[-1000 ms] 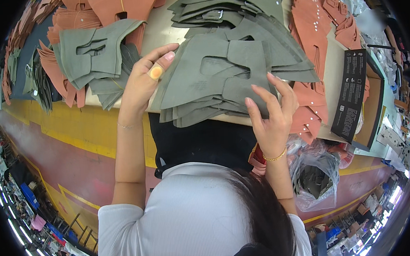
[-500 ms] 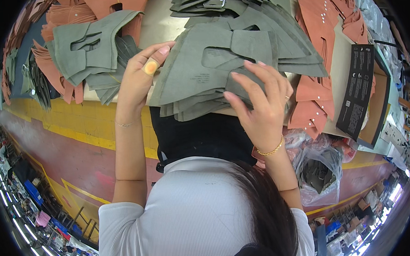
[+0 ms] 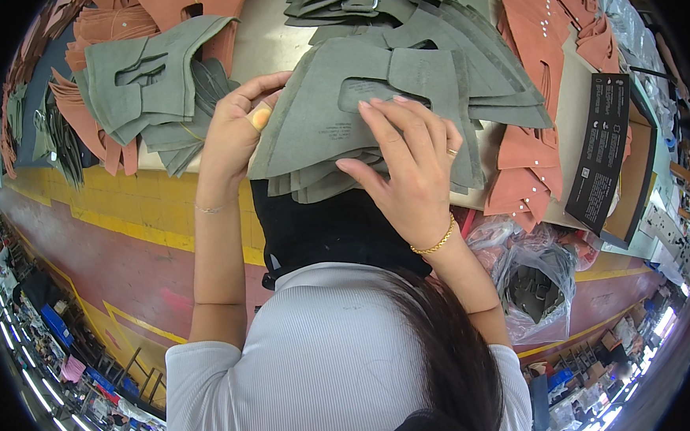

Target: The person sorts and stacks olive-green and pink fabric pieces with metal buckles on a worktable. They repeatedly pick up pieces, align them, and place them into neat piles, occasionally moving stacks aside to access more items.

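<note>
In front of me lies a stack of grey-green flat cut pieces that look like leather or suede; the top piece has a cut-out slot and faint printing. At the stack's left edge, my left hand pinches the top piece, its fingertips partly hidden. A yellowish cover sits on a digit of that hand. My right hand rests over the lower right of the same piece, fingers spread and fingertips by the slot, gripping nothing.
More grey-green pieces lie at the left, and others with a buckle at the back. Orange-brown pieces are piled at the right, beside an open dark box. A clear plastic bag holds dark pieces below the table edge.
My right hand has slid left across the top piece, its fingertips now by the slot. My left hand has turned slightly, its fingers curling farther round the left edge.
</note>
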Action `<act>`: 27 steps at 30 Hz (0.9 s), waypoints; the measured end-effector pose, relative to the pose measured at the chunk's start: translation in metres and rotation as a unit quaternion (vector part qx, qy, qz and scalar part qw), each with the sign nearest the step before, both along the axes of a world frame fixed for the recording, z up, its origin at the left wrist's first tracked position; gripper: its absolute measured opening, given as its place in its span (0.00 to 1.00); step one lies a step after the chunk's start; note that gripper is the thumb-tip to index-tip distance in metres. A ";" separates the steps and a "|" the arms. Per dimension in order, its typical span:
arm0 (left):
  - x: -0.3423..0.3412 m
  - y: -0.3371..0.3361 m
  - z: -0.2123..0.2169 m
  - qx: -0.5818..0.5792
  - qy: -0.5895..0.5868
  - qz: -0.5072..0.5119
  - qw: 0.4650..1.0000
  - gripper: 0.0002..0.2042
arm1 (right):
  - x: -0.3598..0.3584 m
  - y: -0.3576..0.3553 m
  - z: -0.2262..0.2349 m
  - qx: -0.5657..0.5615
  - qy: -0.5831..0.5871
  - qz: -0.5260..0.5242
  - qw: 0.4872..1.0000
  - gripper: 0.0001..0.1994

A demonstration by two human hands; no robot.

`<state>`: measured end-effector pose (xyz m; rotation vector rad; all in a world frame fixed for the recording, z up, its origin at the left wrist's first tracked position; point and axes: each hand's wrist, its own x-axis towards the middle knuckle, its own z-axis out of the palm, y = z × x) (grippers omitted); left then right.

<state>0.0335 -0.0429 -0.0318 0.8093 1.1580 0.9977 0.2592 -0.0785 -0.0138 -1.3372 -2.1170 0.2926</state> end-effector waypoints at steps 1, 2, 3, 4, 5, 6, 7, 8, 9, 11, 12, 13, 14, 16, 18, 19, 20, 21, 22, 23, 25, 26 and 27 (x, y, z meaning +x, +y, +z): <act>0.000 -0.001 0.000 -0.001 -0.005 0.001 1.000 0.15 | -0.001 0.000 0.000 0.000 -0.002 0.001 1.000 0.31; 0.000 -0.001 0.000 -0.002 -0.009 0.002 1.000 0.15 | -0.002 0.001 0.000 0.001 -0.004 0.001 1.000 0.32; 0.000 -0.001 0.001 -0.018 0.008 0.002 1.000 0.15 | -0.002 0.001 0.000 -0.002 -0.004 0.001 1.000 0.32; -0.001 0.000 0.001 -0.034 0.024 0.001 0.999 0.15 | -0.003 0.001 0.000 -0.004 -0.005 0.001 1.000 0.32; -0.002 0.000 0.002 -0.042 0.033 0.001 0.999 0.16 | -0.003 0.001 0.000 -0.007 -0.005 0.001 1.000 0.32; -0.003 -0.001 0.003 -0.031 0.041 0.011 0.999 0.16 | -0.003 0.001 0.000 -0.007 -0.005 0.001 1.000 0.32; -0.004 -0.002 0.004 -0.012 0.041 0.022 0.999 0.17 | -0.003 0.001 0.001 -0.007 -0.005 0.001 1.000 0.32; -0.005 -0.003 0.005 0.000 0.042 0.028 0.999 0.18 | -0.002 0.001 0.001 -0.010 -0.002 0.001 1.000 0.32; -0.006 -0.004 0.007 0.015 0.066 0.027 0.997 0.18 | -0.002 0.000 0.001 -0.010 -0.003 0.002 1.000 0.32; -0.009 -0.008 0.013 0.034 0.115 0.018 0.993 0.20 | -0.001 -0.001 0.001 -0.017 -0.002 0.004 1.000 0.30; -0.009 -0.010 0.016 0.035 0.128 0.010 0.991 0.20 | 0.001 -0.002 0.002 -0.018 -0.003 0.004 1.000 0.30; -0.010 -0.011 0.020 0.041 0.139 0.004 0.989 0.20 | 0.002 -0.002 0.002 -0.020 -0.004 0.004 1.000 0.31; -0.011 -0.013 0.023 0.051 0.147 -0.004 0.988 0.20 | 0.003 -0.003 0.002 -0.022 -0.005 0.004 1.000 0.31; -0.012 -0.016 0.029 0.053 0.168 -0.007 0.984 0.19 | 0.006 -0.005 0.002 -0.020 -0.001 0.004 1.000 0.31; -0.012 -0.019 0.031 0.059 0.183 -0.008 0.981 0.19 | 0.009 -0.006 0.002 -0.020 0.002 0.002 1.000 0.31; -0.013 -0.021 0.032 0.063 0.189 -0.006 0.980 0.18 | 0.011 -0.007 0.003 -0.021 0.002 -0.001 1.000 0.30; -0.013 -0.023 0.032 0.068 0.195 0.001 0.978 0.18 | 0.013 -0.009 0.003 -0.022 0.002 -0.003 1.000 0.30; -0.014 -0.024 0.032 0.070 0.218 0.000 0.973 0.17 | 0.015 -0.010 0.003 -0.023 -0.001 -0.005 1.000 0.31; -0.014 -0.026 0.032 0.074 0.240 0.003 0.968 0.16 | 0.017 -0.011 0.004 -0.023 -0.005 -0.006 1.000 0.31; -0.015 -0.028 0.034 0.087 0.258 0.007 0.962 0.15 | 0.019 -0.012 0.004 -0.028 -0.008 -0.008 1.000 0.32; -0.015 -0.030 0.040 0.118 0.298 -0.040 0.947 0.09 | 0.023 -0.014 0.006 -0.033 -0.020 -0.018 0.999 0.30; -0.016 -0.030 0.046 0.143 0.319 -0.070 0.934 0.08 | 0.023 -0.014 0.006 -0.035 -0.021 -0.018 0.999 0.30; -0.015 -0.029 0.052 0.159 0.297 -0.098 0.936 0.08 | 0.024 -0.015 0.008 -0.040 -0.012 -0.022 0.999 0.29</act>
